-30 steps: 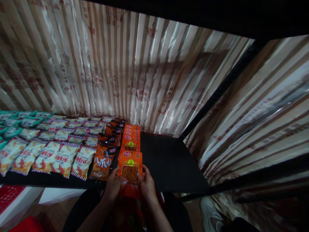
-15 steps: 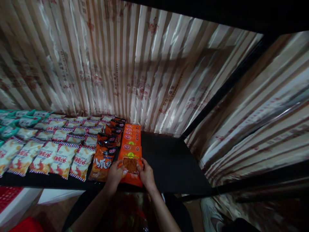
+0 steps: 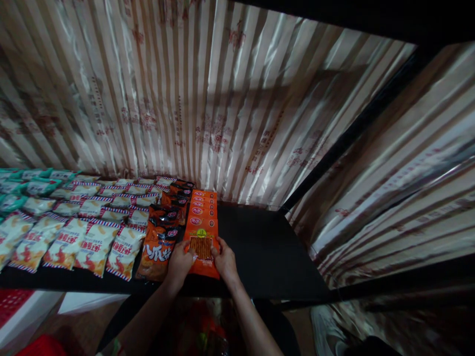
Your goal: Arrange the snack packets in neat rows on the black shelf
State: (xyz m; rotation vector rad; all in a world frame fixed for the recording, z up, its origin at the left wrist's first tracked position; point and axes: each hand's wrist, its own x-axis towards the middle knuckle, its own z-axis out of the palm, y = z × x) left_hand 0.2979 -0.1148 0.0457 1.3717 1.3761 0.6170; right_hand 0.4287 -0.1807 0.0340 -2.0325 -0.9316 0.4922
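An orange snack packet point(image 3: 201, 227) with a clear window showing brown sticks lies at the front of a column of matching orange packets point(image 3: 204, 200), overlapping them. My left hand point(image 3: 180, 263) grips its left edge, thumb on top beside the window. On the opposite edge, my right hand point(image 3: 224, 259) pinches it in the same way. Just left of my left hand stands a dark orange-and-black snack bag point(image 3: 156, 252), leading a row of similar bags behind it.
Rows of white snack bags point(image 3: 124, 247) and teal bags point(image 3: 40, 186) fill the shelf's left side. The black shelf point(image 3: 267, 252) extends right to a dark post point(image 3: 334, 143). Striped shiny sheeting point(image 3: 193, 89) hangs behind. Below left is a red basket point(image 3: 13, 300); a shoe point(image 3: 326, 326) shows lower right.
Both hands have pushed the orange packet slightly back, so it covers more of the packets behind it. The view has shifted slightly.
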